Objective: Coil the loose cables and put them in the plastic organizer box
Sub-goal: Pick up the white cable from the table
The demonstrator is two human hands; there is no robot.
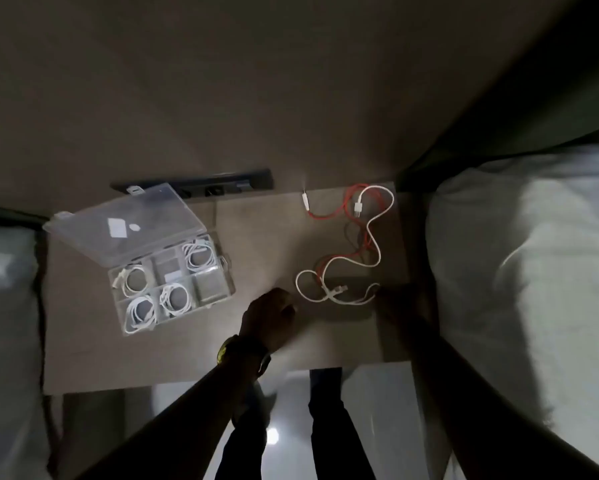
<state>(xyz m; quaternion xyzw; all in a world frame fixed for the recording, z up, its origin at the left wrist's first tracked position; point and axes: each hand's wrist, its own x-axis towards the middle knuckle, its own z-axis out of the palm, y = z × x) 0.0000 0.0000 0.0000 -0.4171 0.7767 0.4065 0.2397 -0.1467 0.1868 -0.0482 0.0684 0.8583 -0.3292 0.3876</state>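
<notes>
Clear plastic organizer box [173, 289] at 9 o'clock on the table [263, 237], lid open, four compartments holding coiled white cables [198, 257]. Loose white cable [374, 237] tangled with red cable [339, 209] at 2 o'clock. Left hand [270, 318] curled closed, holding nothing, beside the cable loop. Right hand [400, 303] dark at the white cable's end; grip unclear.

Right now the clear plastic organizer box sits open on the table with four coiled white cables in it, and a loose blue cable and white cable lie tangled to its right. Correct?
Not quite: the head view shows the loose coloured cable is red, not blue. The rest holds: clear plastic organizer box open, four coiled white cables inside, loose white cable tangled with the red one.
</notes>
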